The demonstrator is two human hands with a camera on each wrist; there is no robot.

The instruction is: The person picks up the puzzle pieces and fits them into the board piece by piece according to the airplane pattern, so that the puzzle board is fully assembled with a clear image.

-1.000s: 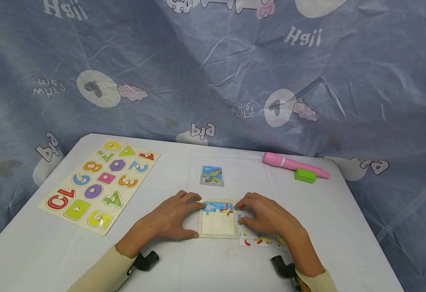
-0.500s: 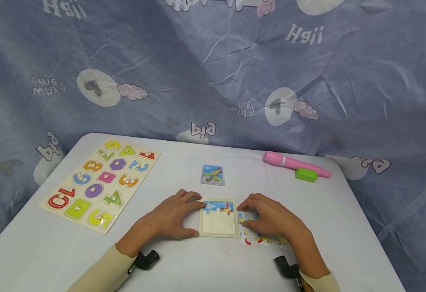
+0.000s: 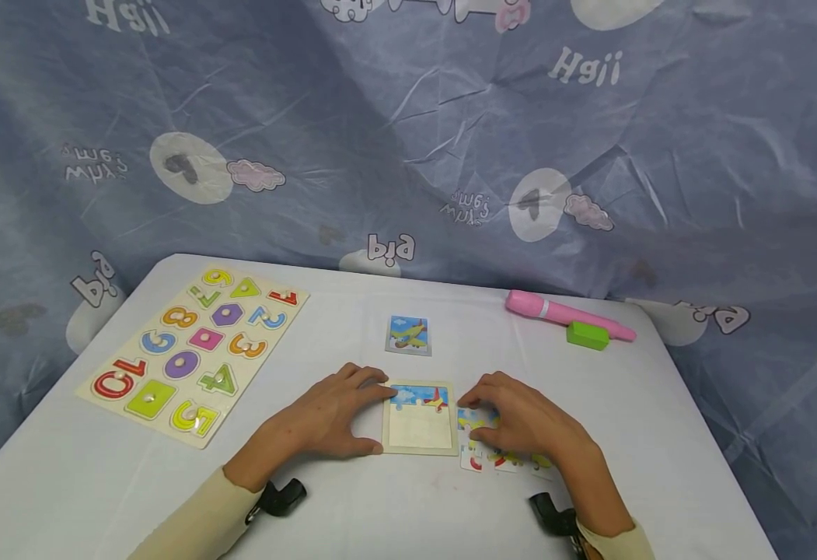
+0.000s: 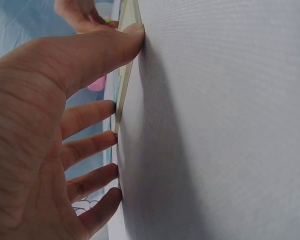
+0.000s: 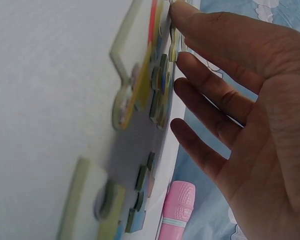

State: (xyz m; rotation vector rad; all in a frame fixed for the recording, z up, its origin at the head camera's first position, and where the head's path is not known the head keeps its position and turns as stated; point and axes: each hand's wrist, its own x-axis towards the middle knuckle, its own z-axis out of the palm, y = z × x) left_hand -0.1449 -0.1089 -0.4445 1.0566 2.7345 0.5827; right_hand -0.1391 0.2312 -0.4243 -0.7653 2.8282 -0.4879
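Observation:
A shallow wooden puzzle tray lies in front of me, with airplane picture pieces along its far side and bare wood nearer me. My left hand rests at the tray's left side, thumb at the near corner and index finger by the far corner. Loose jigsaw pieces lie on the table right of the tray. Over them hovers my right hand, thumb and index finger apart around a blue-and-yellow piece. In the right wrist view the thumb is beside a piece's edge; contact is unclear.
A small airplane picture card lies beyond the tray. The number-and-shape peg board covers the table's left part. At the back right are a pink rod with a thick end and a green block.
My right hand has shifted slightly right, off the tray's edge, uncovering more of the blue-and-yellow piece. The left hand and the tray keep their place.

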